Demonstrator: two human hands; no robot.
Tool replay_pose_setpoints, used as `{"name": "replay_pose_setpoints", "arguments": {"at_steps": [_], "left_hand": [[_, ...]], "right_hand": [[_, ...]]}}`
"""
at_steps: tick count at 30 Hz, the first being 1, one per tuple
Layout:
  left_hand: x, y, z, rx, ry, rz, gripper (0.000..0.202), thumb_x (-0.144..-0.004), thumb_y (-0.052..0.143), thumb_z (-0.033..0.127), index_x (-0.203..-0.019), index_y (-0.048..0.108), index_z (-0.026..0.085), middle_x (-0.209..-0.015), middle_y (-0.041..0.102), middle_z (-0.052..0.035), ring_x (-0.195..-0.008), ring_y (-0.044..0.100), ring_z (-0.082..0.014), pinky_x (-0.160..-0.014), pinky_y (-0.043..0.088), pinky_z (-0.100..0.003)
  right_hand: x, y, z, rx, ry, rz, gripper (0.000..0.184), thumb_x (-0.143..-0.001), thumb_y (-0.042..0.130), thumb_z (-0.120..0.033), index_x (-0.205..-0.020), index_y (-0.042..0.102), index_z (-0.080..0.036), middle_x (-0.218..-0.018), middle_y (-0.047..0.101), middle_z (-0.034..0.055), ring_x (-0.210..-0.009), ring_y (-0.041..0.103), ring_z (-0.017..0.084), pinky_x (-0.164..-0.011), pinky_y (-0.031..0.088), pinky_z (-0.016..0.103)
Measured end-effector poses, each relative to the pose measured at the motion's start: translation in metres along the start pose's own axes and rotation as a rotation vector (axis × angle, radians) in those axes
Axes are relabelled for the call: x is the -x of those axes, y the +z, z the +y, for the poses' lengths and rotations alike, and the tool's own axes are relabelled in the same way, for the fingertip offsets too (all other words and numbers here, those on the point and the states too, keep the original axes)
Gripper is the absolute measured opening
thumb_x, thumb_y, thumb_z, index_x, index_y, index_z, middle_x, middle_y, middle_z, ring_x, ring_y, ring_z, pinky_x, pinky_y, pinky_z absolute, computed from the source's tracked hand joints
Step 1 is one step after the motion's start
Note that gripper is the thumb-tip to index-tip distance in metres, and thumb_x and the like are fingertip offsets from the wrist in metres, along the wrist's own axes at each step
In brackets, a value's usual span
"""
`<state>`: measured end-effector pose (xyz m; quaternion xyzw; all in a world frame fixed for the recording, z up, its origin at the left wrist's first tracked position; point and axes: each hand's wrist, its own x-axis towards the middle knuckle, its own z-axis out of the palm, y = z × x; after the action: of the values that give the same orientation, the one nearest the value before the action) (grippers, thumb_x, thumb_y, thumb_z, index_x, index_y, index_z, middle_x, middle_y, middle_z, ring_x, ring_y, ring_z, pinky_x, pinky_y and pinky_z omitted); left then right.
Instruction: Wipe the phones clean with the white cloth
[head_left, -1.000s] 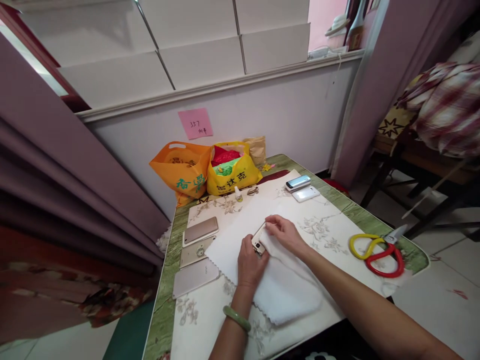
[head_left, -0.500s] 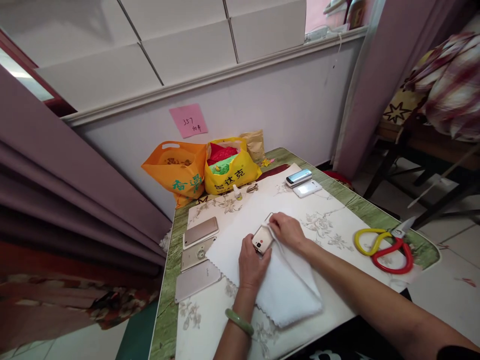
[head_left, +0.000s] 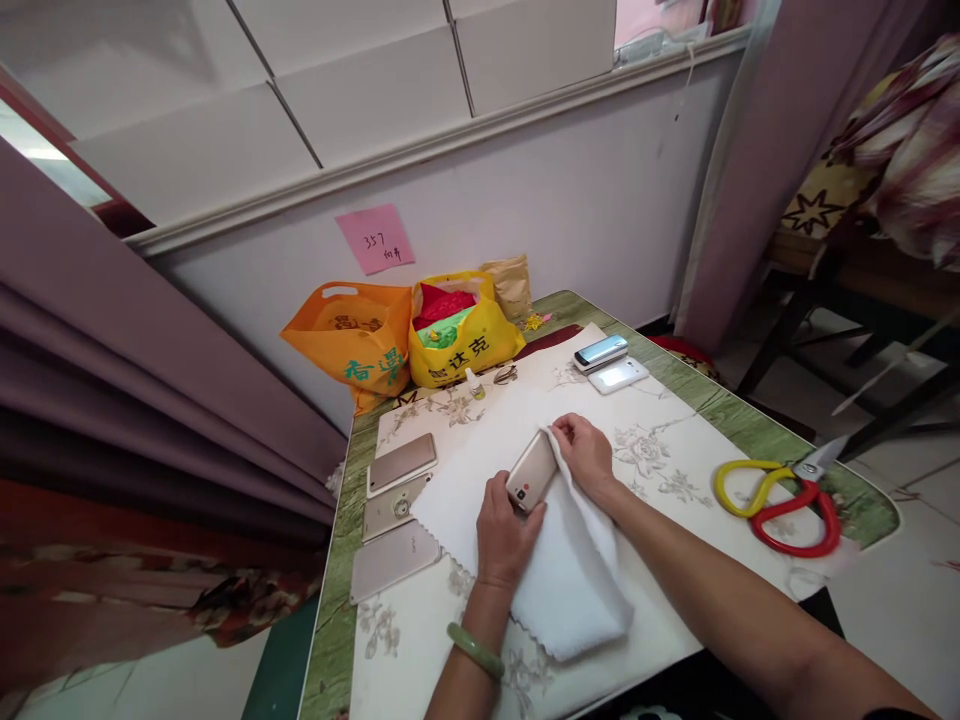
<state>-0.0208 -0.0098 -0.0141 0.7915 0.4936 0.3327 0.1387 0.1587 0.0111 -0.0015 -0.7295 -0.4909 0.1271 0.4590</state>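
My left hand (head_left: 501, 530) grips the near end of a gold-backed phone (head_left: 531, 470), which lies camera side up on a white cloth (head_left: 570, 570) spread over the table. My right hand (head_left: 587, 455) is closed on a fold of that cloth and presses it against the phone's right edge. A green bangle (head_left: 474, 647) circles my left wrist.
Three phones (head_left: 400, 461) lie in a column at the table's left edge. Two more phones (head_left: 609, 362) sit at the far side. Red and yellow scissors (head_left: 780, 495) lie at the right edge. An orange bag (head_left: 352, 345) and a yellow bag (head_left: 461, 345) stand against the wall.
The cloth has been drawn off the phone toward the right, so most of its gold back now shows. My right hand has slid right along it. The head has shifted slightly.
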Motion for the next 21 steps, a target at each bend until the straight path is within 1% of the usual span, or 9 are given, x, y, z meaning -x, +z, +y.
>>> {"name": "replay_pose_setpoints", "arguments": {"at_steps": [1, 4, 6, 8, 11, 13, 14, 19, 21], "left_hand": [[0.000, 0.000, 0.000, 0.016, 0.016, 0.000, 0.057, -0.073, 0.070, 0.030, -0.122, 0.043, 0.020, -0.104, 0.055, -0.0077, -0.092, 0.059, -0.0221, -0.078, 0.051, -0.034], [0.000, -0.002, -0.002, 0.059, 0.070, 0.020, 0.054, -0.076, 0.066, 0.026, -0.124, 0.042, 0.019, -0.104, 0.057, -0.0081, -0.094, 0.059, -0.0217, -0.081, 0.051, -0.035], [0.000, -0.003, -0.002, 0.083, 0.062, 0.027, 0.053, -0.078, 0.064, 0.023, -0.125, 0.042, 0.020, -0.105, 0.058, -0.0082, -0.094, 0.059, -0.0211, -0.081, 0.051, -0.034], [-0.001, -0.005, -0.001, 0.119, 0.002, -0.017, 0.052, -0.079, 0.063, 0.024, -0.126, 0.042, 0.022, -0.104, 0.061, -0.0068, -0.089, 0.061, -0.0192, -0.078, 0.051, -0.032], [-0.001, -0.006, 0.004, 0.170, -0.099, -0.106, 0.052, -0.080, 0.063, 0.026, -0.127, 0.040, 0.025, -0.098, 0.064, -0.0034, -0.077, 0.063, -0.0168, -0.072, 0.051, -0.030], [0.000, -0.007, 0.006, 0.169, -0.131, -0.119, 0.052, -0.080, 0.062, 0.028, -0.127, 0.038, 0.025, -0.092, 0.066, -0.0024, -0.073, 0.064, -0.0176, -0.069, 0.051, -0.030], [0.000, -0.007, 0.007, 0.155, -0.139, -0.116, 0.053, -0.080, 0.062, 0.028, -0.126, 0.037, 0.024, -0.091, 0.066, -0.0026, -0.073, 0.065, -0.0186, -0.067, 0.050, -0.030], [0.003, -0.005, 0.005, 0.048, -0.186, -0.123, 0.042, -0.078, 0.059, 0.027, -0.115, 0.039, 0.022, -0.078, 0.066, -0.0032, -0.068, 0.066, -0.0234, -0.059, 0.046, -0.029], [0.004, -0.005, 0.006, 0.043, -0.194, -0.115, 0.040, -0.079, 0.060, 0.029, -0.113, 0.039, 0.022, -0.079, 0.066, -0.0036, -0.069, 0.066, -0.0239, -0.059, 0.046, -0.030]], "right_hand": [[0.004, 0.001, -0.003, -0.026, -0.081, -0.030, 0.019, -0.090, 0.051, -0.037, -0.086, 0.063, -0.022, -0.081, 0.066, 0.0016, -0.069, 0.059, 0.015, -0.063, 0.042, 0.026], [0.022, 0.003, -0.014, -0.132, -0.466, -0.233, 0.019, -0.093, 0.049, -0.034, -0.088, 0.064, -0.023, -0.085, 0.067, 0.0023, -0.074, 0.060, 0.014, -0.070, 0.044, 0.025], [0.026, 0.001, -0.017, -0.148, -0.571, -0.284, 0.022, -0.093, 0.048, -0.035, -0.087, 0.065, -0.023, -0.084, 0.067, 0.0028, -0.076, 0.060, 0.014, -0.072, 0.044, 0.025], [0.018, -0.004, -0.014, -0.123, -0.449, -0.176, 0.022, -0.093, 0.049, -0.036, -0.086, 0.065, -0.023, -0.082, 0.067, 0.0027, -0.074, 0.060, 0.015, -0.071, 0.043, 0.025], [0.000, -0.012, -0.006, -0.098, -0.101, 0.045, 0.023, -0.091, 0.050, -0.040, -0.086, 0.064, -0.022, -0.076, 0.066, 0.0010, -0.066, 0.058, 0.015, -0.063, 0.042, 0.025], [-0.002, -0.015, -0.005, -0.103, -0.016, 0.099, 0.024, -0.090, 0.050, -0.041, -0.087, 0.064, -0.022, -0.074, 0.065, 0.0006, -0.063, 0.056, 0.015, -0.061, 0.041, 0.026], [0.002, -0.014, -0.007, -0.109, -0.055, 0.084, 0.024, -0.091, 0.050, -0.041, -0.088, 0.065, -0.022, -0.075, 0.065, 0.0011, -0.064, 0.057, 0.015, -0.062, 0.042, 0.026], [0.031, -0.005, -0.024, -0.111, -0.517, -0.191, 0.026, -0.094, 0.047, -0.036, -0.089, 0.069, -0.024, -0.082, 0.068, 0.0037, -0.075, 0.061, 0.016, -0.072, 0.043, 0.026], [0.027, -0.007, -0.022, -0.055, -0.510, -0.156, 0.027, -0.094, 0.047, -0.036, -0.086, 0.070, -0.024, -0.081, 0.068, 0.0038, -0.076, 0.060, 0.017, -0.074, 0.041, 0.027]]}}
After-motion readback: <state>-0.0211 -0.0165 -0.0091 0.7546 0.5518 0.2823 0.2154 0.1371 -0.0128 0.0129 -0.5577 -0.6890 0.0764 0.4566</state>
